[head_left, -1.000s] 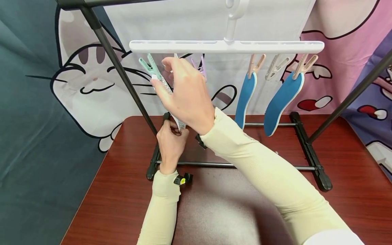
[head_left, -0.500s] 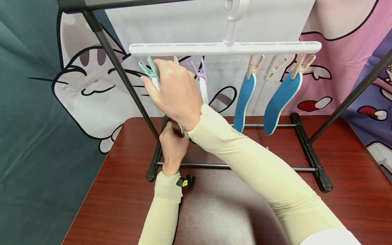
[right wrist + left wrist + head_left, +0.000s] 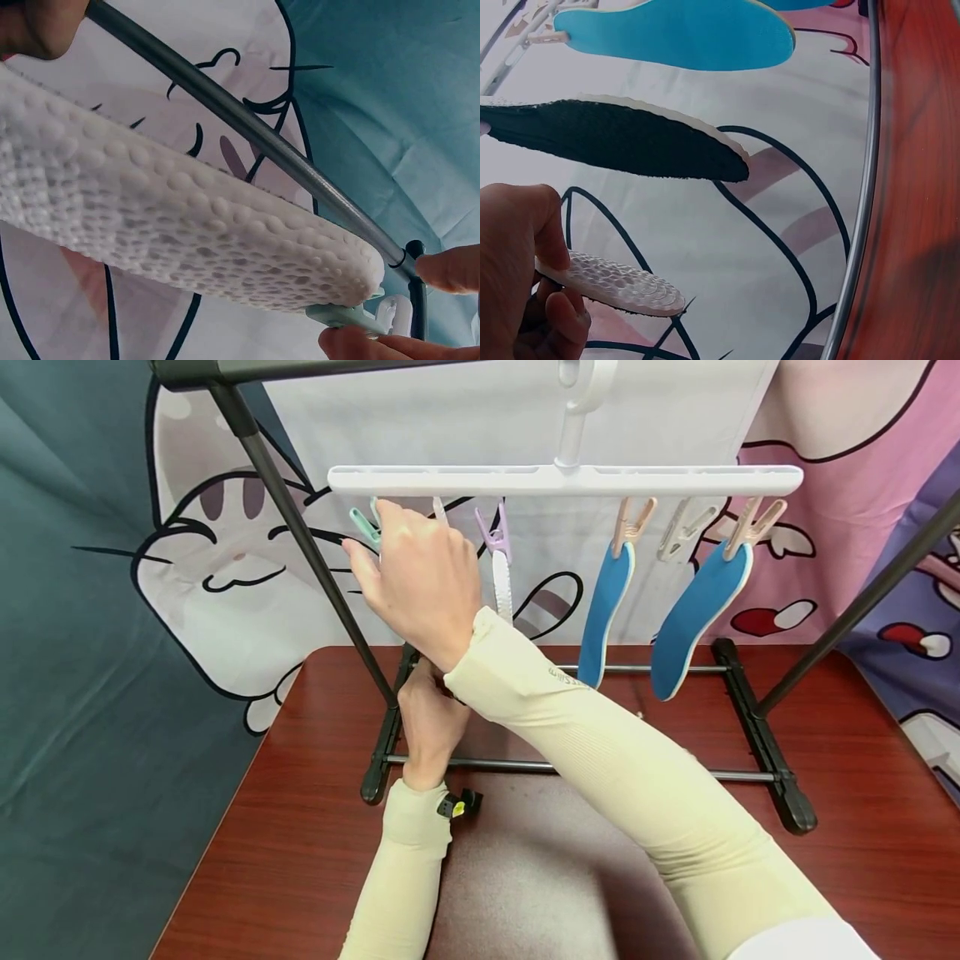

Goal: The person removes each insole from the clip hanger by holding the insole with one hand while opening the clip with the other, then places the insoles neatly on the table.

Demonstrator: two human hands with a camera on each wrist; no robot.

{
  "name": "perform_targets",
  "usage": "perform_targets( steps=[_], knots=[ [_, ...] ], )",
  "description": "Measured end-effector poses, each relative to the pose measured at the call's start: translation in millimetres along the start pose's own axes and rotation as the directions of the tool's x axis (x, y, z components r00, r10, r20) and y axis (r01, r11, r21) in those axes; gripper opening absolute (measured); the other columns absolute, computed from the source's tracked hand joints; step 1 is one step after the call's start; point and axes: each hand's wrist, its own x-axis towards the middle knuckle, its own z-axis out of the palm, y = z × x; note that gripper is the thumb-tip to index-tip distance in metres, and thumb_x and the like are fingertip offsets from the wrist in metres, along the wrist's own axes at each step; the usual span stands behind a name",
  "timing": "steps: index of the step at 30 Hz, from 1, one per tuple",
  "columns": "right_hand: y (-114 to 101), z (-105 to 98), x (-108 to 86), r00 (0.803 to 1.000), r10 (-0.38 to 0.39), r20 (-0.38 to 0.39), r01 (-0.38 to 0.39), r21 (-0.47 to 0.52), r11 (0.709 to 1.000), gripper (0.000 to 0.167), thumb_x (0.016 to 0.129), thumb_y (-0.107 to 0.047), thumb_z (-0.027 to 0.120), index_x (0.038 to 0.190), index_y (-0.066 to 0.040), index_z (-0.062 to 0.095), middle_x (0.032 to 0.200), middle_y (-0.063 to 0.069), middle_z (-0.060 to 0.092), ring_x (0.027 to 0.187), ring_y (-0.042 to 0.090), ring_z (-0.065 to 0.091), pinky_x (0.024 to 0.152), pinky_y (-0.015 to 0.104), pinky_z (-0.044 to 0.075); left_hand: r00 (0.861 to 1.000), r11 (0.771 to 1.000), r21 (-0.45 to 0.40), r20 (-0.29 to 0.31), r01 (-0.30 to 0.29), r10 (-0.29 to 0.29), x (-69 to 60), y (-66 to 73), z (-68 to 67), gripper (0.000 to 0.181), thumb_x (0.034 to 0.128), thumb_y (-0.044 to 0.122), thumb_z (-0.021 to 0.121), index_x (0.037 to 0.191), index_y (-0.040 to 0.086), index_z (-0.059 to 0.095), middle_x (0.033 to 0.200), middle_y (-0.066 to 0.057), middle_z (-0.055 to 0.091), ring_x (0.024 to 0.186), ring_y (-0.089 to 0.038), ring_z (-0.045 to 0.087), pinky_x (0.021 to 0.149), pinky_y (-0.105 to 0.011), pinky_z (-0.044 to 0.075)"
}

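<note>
Here, a green clip point(image 3: 364, 528) hangs near the left end of the white hanger point(image 3: 465, 481), with the top of a bumpy shoe pad point(image 3: 187, 225) at it. The right hand point(image 3: 427, 581) has its fingers by that clip, thumb apart. Below, the left hand point(image 3: 433, 714) pinches the pad's bottom end. Next, a purple clip point(image 3: 493, 538) holds another pad point(image 3: 502, 583), then two blue pads point(image 3: 701, 622) hang.

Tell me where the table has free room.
Bare: the brown wooden table between its left edge and the left cream fabric sleeve; also right of the right cream fabric sleeve, before the long black stand foot. Crowded: around the white bumpy insole, with left grip, right grip and green plastic clip.
</note>
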Motion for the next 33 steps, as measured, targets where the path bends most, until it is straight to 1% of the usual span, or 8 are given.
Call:
perform_targets(
  steps=[5,7,12,17,19,24,29,33],
  knots=[
    [-0.7,2.9,1.5,0.999,0.037,-0.025,-0.036,0.013,0.999,0.03,0.094,-0.032,0.065,0.108,-0.006,0.072,0.085,0.002,0.069,0.069,0.025,0.068,0.06,0.038,0.054,1.0,1.0,0.022,-0.004,-0.013,0.013,0.1,0.9,0.7,0.028,0.0883,0.016,0.071,0.072,0.01,0.048,0.06,-0.003,0.044,0.049,-0.012,0.038,0.047,-0.031,0.033],
    [-0.2,4.0,2.3,0.998,0.049,-0.036,-0.048,0.026,0.998,0.028,0.094,-0.032,0.066,0.107,-0.007,0.072,0.084,0.001,0.069,0.069,0.024,0.067,0.06,0.038,0.053,1.0,1.0,0.027,-0.001,-0.011,0.011,0.2,2.0,0.8,0.029,0.0885,0.018,0.071,0.072,0.01,0.048,0.06,-0.003,0.044,0.049,-0.013,0.038,0.047,-0.031,0.034],
    [2.1,6.1,4.6,0.996,0.061,-0.061,-0.058,0.055,0.997,0.03,0.094,-0.033,0.069,0.11,-0.008,0.074,0.089,0.001,0.072,0.073,0.021,0.068,0.065,0.036,0.053,1.0,1.0,0.017,0.008,-0.012,0.012,0.2,5.1,0.9,0.031,0.0892,0.022,0.072,0.073,0.009,0.048,0.061,-0.003,0.045,0.05,-0.015,0.041,0.047,-0.031,0.035],
    [4.2,7.1,5.8,0.995,0.071,-0.064,-0.067,0.056,0.996,0.03,0.093,-0.036,0.07,0.107,-0.01,0.074,0.091,0.0,0.073,0.075,0.017,0.068,0.068,0.034,0.054,1.0,1.0,0.018,0.003,-0.009,0.009,-0.6,7.5,1.7,0.03,0.0871,0.018,0.073,0.073,0.009,0.047,0.063,-0.004,0.045,0.051,-0.015,0.041,0.049,-0.031,0.035],
    [4.6,7.5,6.2,0.995,0.068,-0.07,-0.064,0.058,0.996,0.029,0.093,-0.037,0.07,0.105,-0.01,0.073,0.09,-0.001,0.073,0.075,0.016,0.068,0.067,0.034,0.054,1.0,1.0,0.022,-0.003,-0.013,0.013,-0.5,7.8,1.8,0.031,0.0865,0.017,0.073,0.072,0.009,0.047,0.064,-0.004,0.044,0.052,-0.016,0.041,0.05,-0.032,0.035],
    [5.8,9.7,6.2,0.992,0.054,-0.114,-0.049,0.05,0.998,0.028,0.094,-0.038,0.07,0.101,-0.011,0.073,0.087,-0.002,0.073,0.072,0.014,0.067,0.064,0.033,0.053,0.999,0.999,0.018,0.0,-0.033,0.033,-0.9,7.8,2.0,0.031,0.0882,0.017,0.072,0.073,0.009,0.046,0.064,-0.004,0.043,0.051,-0.017,0.041,0.049,-0.032,0.035],
    [6.7,12.8,5.9,0.989,0.037,-0.142,-0.032,0.035,0.999,0.028,0.093,-0.036,0.07,0.101,-0.01,0.073,0.088,-0.001,0.073,0.072,0.018,0.069,0.062,0.035,0.053,0.999,0.999,0.012,0.005,-0.035,0.035,-0.9,7.8,2.0,0.029,0.0885,0.017,0.072,0.074,0.008,0.048,0.064,-0.005,0.045,0.051,-0.016,0.042,0.049,-0.032,0.035],
    [7.9,16.3,6.2,0.985,0.02,-0.17,-0.014,0.032,0.999,0.026,0.092,-0.034,0.07,0.099,-0.008,0.073,0.087,0.0,0.074,0.069,0.019,0.069,0.058,0.034,0.053,0.999,0.999,0.017,0.015,-0.031,0.031,-1.2,6.9,1.0,0.031,0.0888,0.019,0.072,0.073,0.009,0.047,0.063,-0.005,0.045,0.05,-0.017,0.043,0.049,-0.032,0.036]
  ],
)
